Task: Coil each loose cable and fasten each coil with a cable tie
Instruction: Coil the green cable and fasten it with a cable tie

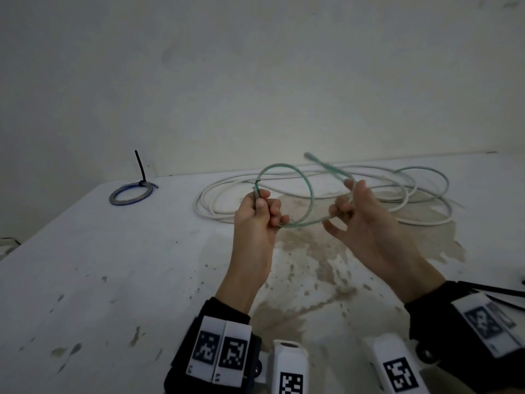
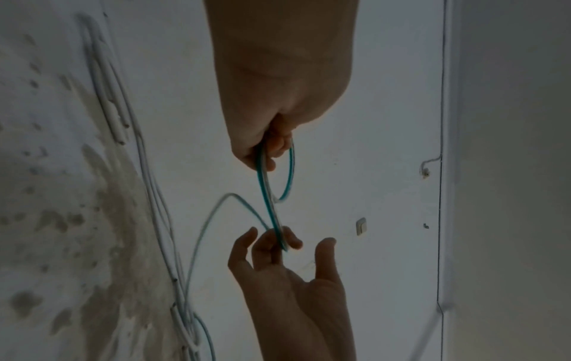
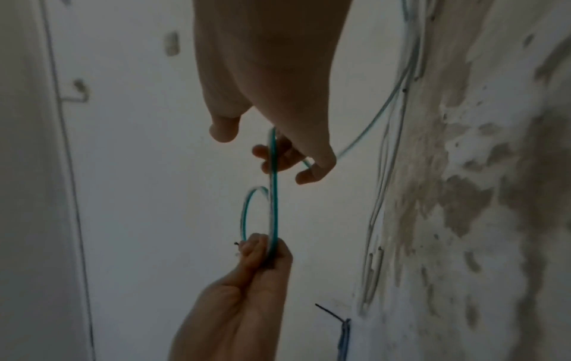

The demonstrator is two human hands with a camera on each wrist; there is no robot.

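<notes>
**A:** I'm looking at a stained white table [image 1: 119, 280] against a bare pale wall [image 1: 255, 66]. What are the fingers doing?

**B:** My left hand [image 1: 255, 220] is pinching the thin green flexible cable [image 1: 308, 183] between thumb and curled fingers, holding the start of a loop above the table. My right hand [image 1: 366, 220] is guiding the far side of that loop, fingers loosely spread, the cable running across the fingertips [image 2: 290, 238]; I can't tell how firmly they're gripping.

**A:** How am I doing this well?

**B:** I'd say keep each new turn the same size and trap it under the left thumb.

**A:** And around?

**B:** The green tail is trailing over the loose white round cable [image 1: 227, 200] lying behind, so it's likely snagging there. The blue coil with a black cable tie [image 1: 132, 193] is sitting far left; spare black cable ties [image 1: 500, 292] are lying beside my right wrist.
</notes>
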